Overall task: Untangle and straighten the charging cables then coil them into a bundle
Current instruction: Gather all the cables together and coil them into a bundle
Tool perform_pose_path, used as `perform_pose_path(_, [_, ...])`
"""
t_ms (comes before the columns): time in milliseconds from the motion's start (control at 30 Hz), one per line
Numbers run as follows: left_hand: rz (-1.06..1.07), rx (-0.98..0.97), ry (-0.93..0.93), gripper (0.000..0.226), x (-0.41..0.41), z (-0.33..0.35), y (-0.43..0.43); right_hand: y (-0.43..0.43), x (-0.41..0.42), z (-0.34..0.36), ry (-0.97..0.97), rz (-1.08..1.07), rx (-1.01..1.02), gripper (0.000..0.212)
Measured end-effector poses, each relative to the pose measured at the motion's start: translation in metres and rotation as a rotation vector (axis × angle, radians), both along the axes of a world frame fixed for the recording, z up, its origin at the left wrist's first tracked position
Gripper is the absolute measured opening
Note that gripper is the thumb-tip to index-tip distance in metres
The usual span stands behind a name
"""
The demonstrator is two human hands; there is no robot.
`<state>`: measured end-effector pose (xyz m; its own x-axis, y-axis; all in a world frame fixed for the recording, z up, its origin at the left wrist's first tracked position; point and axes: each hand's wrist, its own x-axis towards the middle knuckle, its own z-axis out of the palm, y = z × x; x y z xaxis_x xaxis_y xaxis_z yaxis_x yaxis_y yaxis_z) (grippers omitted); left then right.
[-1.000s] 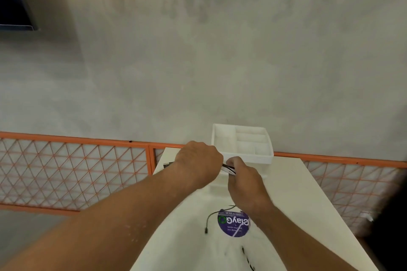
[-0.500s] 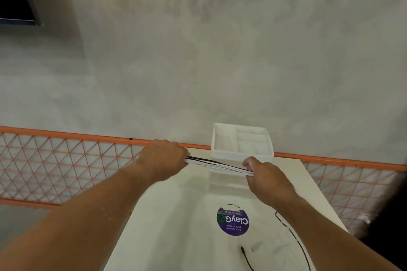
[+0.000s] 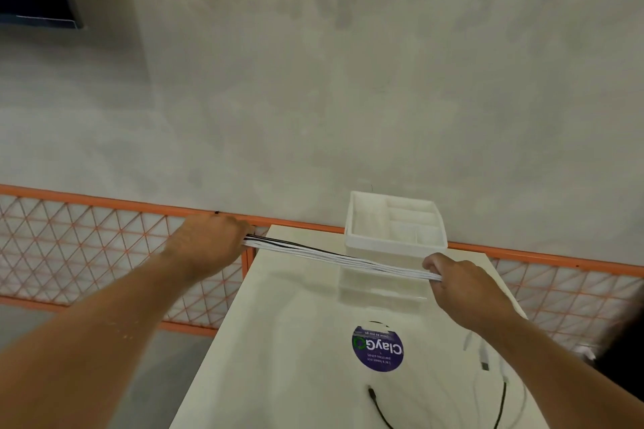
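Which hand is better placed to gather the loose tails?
Right, likely. The right hand grips the cables over the table, nearest the loose tails; the left hand grips them beyond the table's left edge.

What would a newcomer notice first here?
The bundle of black and white cables stretched taut above the white table, left hand gripping one end past the table's left edge, right hand the other. A white divided tray sits at the far edge; a round purple sticker lies nearer, loose cable ends beside it.
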<state>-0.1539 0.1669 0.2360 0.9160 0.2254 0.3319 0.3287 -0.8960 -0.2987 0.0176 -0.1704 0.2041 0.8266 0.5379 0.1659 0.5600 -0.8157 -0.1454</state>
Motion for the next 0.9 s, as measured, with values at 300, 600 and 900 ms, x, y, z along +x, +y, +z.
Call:
perform_pose_path(300, [0.046, 0.015, 0.016, 0.026, 0.003, 0.009, 0.002, -0.045, 0.019, -0.015, 0.06, -0.086, -0.003, 0.015])
perform_pose_path(600, [0.031, 0.035, 0.054, 0.025, 0.02, 0.018, -0.022, -0.069, 0.025, -0.026, 0.187, -0.166, -0.146, 0.03])
perform_pose_path(900, [-0.093, 0.173, 0.246, 0.025, 0.046, 0.019, -0.119, 0.032, -0.035, -0.006, 0.532, 0.227, 0.148, 0.124])
